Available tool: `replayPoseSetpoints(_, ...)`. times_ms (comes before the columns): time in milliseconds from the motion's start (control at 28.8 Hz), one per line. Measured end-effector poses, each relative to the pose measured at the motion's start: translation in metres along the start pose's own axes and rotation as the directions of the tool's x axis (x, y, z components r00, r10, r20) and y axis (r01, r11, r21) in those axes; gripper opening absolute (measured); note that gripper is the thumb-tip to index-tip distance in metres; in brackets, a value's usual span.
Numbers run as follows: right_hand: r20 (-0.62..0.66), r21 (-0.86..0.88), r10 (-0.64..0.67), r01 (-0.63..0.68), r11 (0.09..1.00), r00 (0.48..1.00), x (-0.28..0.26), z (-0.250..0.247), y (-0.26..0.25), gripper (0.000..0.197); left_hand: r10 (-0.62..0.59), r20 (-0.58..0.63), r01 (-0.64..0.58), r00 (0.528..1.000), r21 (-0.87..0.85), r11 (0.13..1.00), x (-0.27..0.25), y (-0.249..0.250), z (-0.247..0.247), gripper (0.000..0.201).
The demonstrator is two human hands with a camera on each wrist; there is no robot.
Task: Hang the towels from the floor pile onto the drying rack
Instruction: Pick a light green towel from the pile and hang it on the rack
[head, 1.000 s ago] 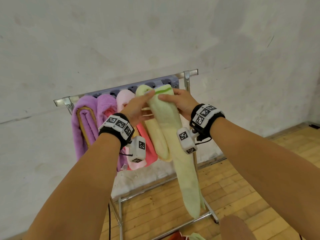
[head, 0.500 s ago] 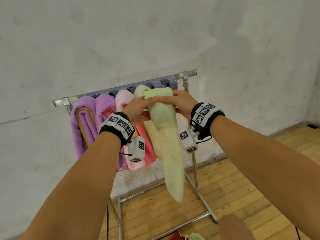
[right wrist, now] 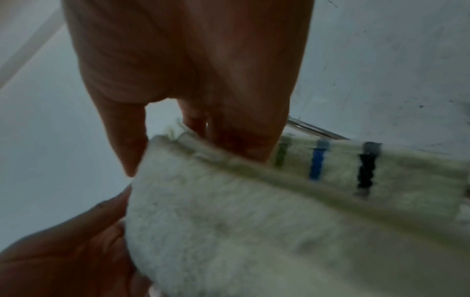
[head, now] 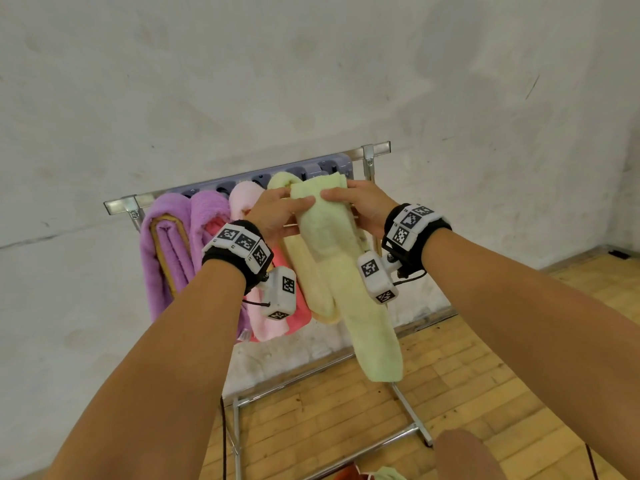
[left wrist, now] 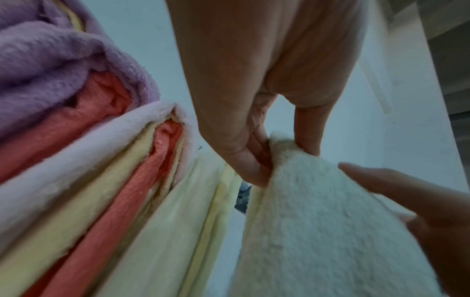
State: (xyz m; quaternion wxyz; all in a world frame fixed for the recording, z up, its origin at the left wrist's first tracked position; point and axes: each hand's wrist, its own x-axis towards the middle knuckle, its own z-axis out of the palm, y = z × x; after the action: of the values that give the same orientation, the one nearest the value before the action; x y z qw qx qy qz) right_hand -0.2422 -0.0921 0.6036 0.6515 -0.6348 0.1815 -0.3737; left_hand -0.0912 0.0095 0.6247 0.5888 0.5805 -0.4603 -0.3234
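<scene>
Overhead, I saw my left hand [head: 277,216] and right hand [head: 363,206] pinching the pale green towel [head: 346,271] draped over the drying rack [head: 375,148], right of the yellow towel [head: 301,265], while both wrist views showed fingers clamped on its top fold.

The floor pile [head: 377,474] is cut off by the bottom edge; the right wrist view is blurred.

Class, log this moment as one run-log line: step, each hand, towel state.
step: draping | left hand: grip on light green towel | right hand: grip on same towel | towel: over drying rack, front end hanging
</scene>
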Motion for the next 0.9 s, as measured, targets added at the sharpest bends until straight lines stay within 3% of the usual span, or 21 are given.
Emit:
replayPoseSetpoints(69, 0.05, -0.072, 0.068, -0.065, 0.995, 0.996, -0.004, 0.0, 0.001, 0.038, 0.021, -0.07, -0.025, 0.997, -0.056, 0.998, 0.002, 0.003, 0.0, 0.039)
replayPoseSetpoints(139, 0.03, -0.13, 0.047, -0.043, 0.991, 0.998, -0.004, 0.0, 0.001, 0.035, 0.018, -0.094, -0.027, 0.995, -0.099, 0.995, 0.002, 0.004, -0.001, 0.039)
replayPoseSetpoints(278, -0.086, -0.081, -0.049, 0.042, 0.996, 0.995, 0.001, 0.002, -0.004, 0.037, -0.055, 0.039, 0.054, 0.998, 0.02, 0.998, -0.007, 0.005, 0.004, 0.032)
replayPoseSetpoints(417, -0.018, -0.082, 0.04, -0.041, 0.996, 0.999, -0.004, 0.007, -0.006, 0.036, 0.016, -0.096, -0.021, 0.995, -0.044, 0.999, -0.001, 0.007, -0.002, 0.048)
replayPoseSetpoints(486, 0.013, -0.168, 0.061, -0.058, 0.984, 0.998, -0.005, 0.005, -0.004, 0.034, 0.042, -0.158, -0.057, 0.987, -0.092, 0.994, 0.001, 0.009, -0.004, 0.039)
replayPoseSetpoints(555, -0.016, -0.167, 0.018, -0.02, 0.986, 1.0, -0.005, 0.001, -0.007, 0.031, 0.046, -0.139, -0.062, 0.989, -0.115, 0.991, -0.002, 0.009, -0.005, 0.025)
replayPoseSetpoints(625, -0.075, -0.085, -0.023, 0.017, 0.996, 0.997, -0.004, 0.0, -0.013, 0.033, 0.037, -0.102, -0.048, 0.994, -0.105, 0.993, -0.004, 0.005, -0.008, 0.032)
replayPoseSetpoints(798, -0.096, -0.076, -0.022, 0.014, 0.997, 0.995, -0.002, 0.004, -0.02, 0.034, 0.145, -0.111, -0.115, 0.983, 0.24, 0.964, -0.002, 0.003, -0.006, 0.026)
replayPoseSetpoints(903, -0.161, -0.216, -0.037, 0.001, 0.976, 0.986, 0.001, 0.002, -0.022, 0.043, 0.259, -0.14, -0.183, 0.956, 0.406, 0.895, 0.004, 0.006, 0.0, 0.023)
